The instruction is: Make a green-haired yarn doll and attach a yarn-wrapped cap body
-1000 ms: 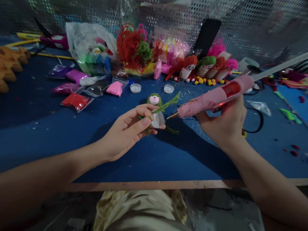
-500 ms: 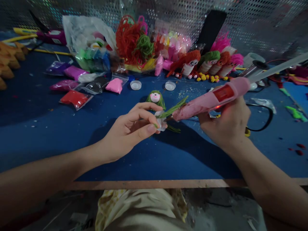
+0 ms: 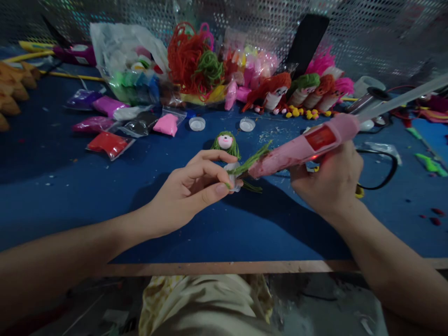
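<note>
My left hand [image 3: 189, 192] is closed, pinching a small white cap [image 3: 234, 177] together with a strand of green yarn [image 3: 251, 160]. My right hand [image 3: 331, 182] is wrapped round a pink glue gun [image 3: 304, 145] with a red label. Its nozzle points left and touches the yarn at the cap. Just behind the cap, a little doll head [image 3: 226, 142] with a pink face and green yarn hair stands on the blue table [image 3: 70, 186]. A clear glue stick juts from the back of the gun toward the upper right.
At the back lie bags of coloured clay [image 3: 108, 143], a plastic bag of supplies [image 3: 131, 70], tangled red and green yarn [image 3: 192, 60], finished yarn-haired dolls [image 3: 301, 93] and two white caps [image 3: 197, 124]. A black cord [image 3: 383, 172] loops at the right. The table's wooden edge [image 3: 224, 268] runs near me.
The glue gun has moved left until its nozzle reached the yarn and cap. My left hand tilted the cap slightly. The camera view shifted a little.
</note>
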Motion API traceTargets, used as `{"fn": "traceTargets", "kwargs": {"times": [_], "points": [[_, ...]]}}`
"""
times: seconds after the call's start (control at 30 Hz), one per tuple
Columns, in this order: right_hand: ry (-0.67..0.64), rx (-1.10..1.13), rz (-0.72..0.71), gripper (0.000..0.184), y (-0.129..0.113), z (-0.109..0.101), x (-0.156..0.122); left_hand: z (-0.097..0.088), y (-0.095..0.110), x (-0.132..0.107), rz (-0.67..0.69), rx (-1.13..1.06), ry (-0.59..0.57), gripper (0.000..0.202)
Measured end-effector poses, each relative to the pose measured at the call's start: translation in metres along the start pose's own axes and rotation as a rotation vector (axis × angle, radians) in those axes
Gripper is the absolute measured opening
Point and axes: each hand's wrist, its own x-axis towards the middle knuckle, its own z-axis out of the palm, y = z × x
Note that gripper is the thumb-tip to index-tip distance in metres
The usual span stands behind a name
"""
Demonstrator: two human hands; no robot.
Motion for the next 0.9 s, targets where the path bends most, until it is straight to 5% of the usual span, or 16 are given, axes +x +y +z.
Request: {"fn": "traceTargets", "kwargs": {"times": [0.9], "points": [[-0.002, -0.042, 0.001, 0.051, 0.0043, -0.0037, 0.0031, -0.0021, 0.0049, 0.0008, -0.019, 0.166, 0.023, 0.005]]}}
